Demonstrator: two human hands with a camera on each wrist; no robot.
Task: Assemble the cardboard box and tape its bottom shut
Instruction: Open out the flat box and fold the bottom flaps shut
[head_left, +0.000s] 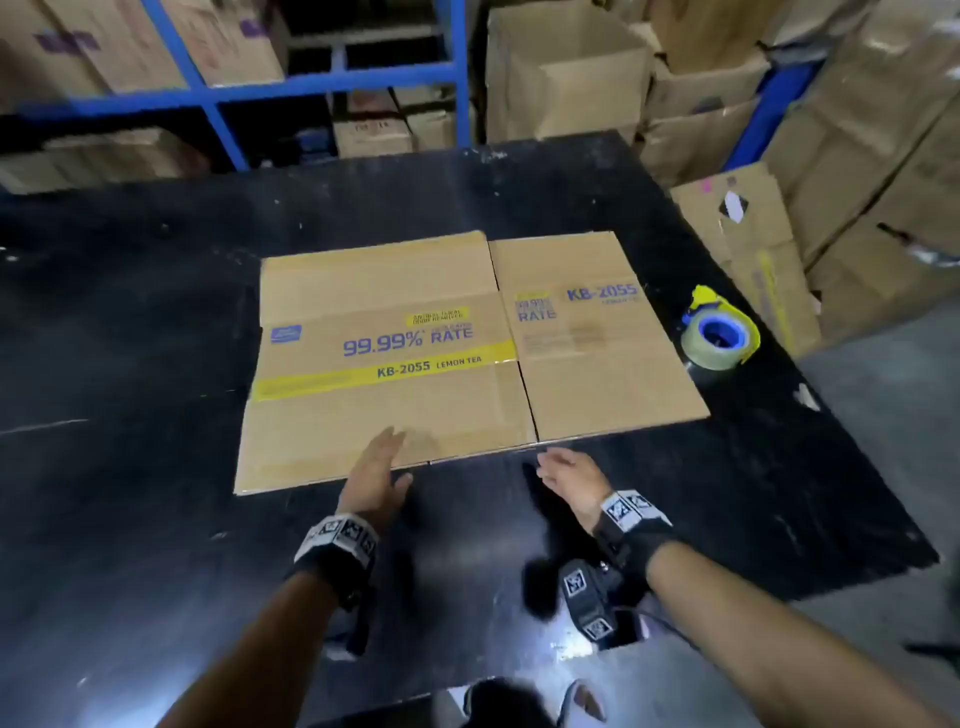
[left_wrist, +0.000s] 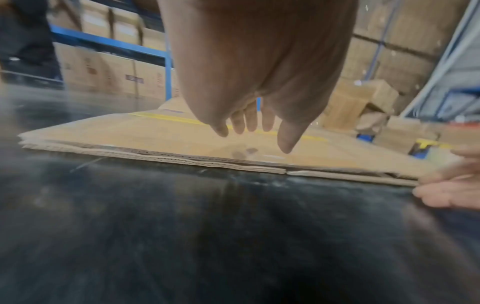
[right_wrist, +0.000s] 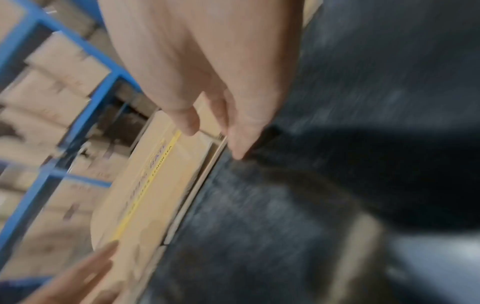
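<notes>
Nearest, the left hand (head_left: 375, 475) reaches flat-fingered over the near edge of the flattened cardboard box (head_left: 457, 348) on the black counter (head_left: 130, 467); the right hand (head_left: 569, 475), grip relaxed and apart, sits at that edge. Farther right stands a tape dispenser (head_left: 719, 332).

Stacked cardboard cartons (head_left: 857, 130) fill blue steel racking (head_left: 332, 83) from ten to two o'clock beyond a scuffed black worktable (head_left: 130, 312); an open carton (head_left: 566, 73) stands at twelve.
</notes>
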